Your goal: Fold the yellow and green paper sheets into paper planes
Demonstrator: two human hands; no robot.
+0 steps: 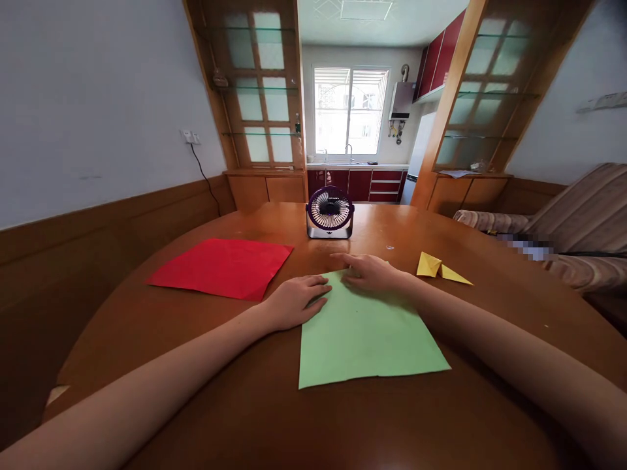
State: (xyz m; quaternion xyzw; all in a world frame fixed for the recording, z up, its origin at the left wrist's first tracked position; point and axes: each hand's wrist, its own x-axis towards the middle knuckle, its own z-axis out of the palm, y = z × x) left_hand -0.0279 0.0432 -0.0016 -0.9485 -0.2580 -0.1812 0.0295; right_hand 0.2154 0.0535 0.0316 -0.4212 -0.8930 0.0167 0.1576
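Observation:
A sheet of light green paper [367,339] lies flat on the brown table in front of me. My left hand [296,301] rests at its upper left edge, with the fingers stretched over the paper. Across the sheet's far edge lies my right hand [369,273], its index finger pointing left and the other fingers partly curled and slightly blurred. Nothing shows in either hand. To the left is a sheet of red paper [220,266]. A folded yellow paper piece [435,266] sits to the right of my right hand.
A small purple fan [330,210] stands beyond the green paper on the round wooden table [235,405]. At the right is a striped sofa [582,215]. Glass-shelved cabinets [264,98] and a kitchen window [350,111] are behind.

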